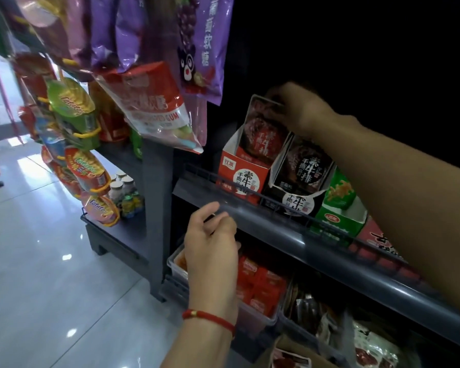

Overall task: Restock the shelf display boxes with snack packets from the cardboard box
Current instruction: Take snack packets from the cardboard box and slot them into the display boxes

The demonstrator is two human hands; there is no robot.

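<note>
Dark grey shop shelving (290, 236) fills the right half of the view, beside a glossy pale tiled floor (51, 261) on the left. On the upper shelf, directly behind its front rail, three display boxes stand side by side: a red display box (243, 176) nearest the shelf's left end, a black display box (298, 197) touching it, and a green display box (340, 213) further right. The right hand (294, 107) reaches over the red display box and pinches the top edge of a dark red snack packet (263, 126), which stands upright with its lower part inside that box. The left hand (213, 235) hovers in front of the shelf's front rail, fingers loosely curled and holding nothing; a red string bracelet (210, 318) circles its wrist. On the lower shelf, clear bins hold red sachets (260, 285). The cardboard box (290, 354) sits at the bottom edge of the view, below the lower shelf, with packets visible inside. Purple candy bags (205, 43) and a gum bag (154, 107) hang at the shelving's left end, above hanging potato snack packs (75, 102).
</note>
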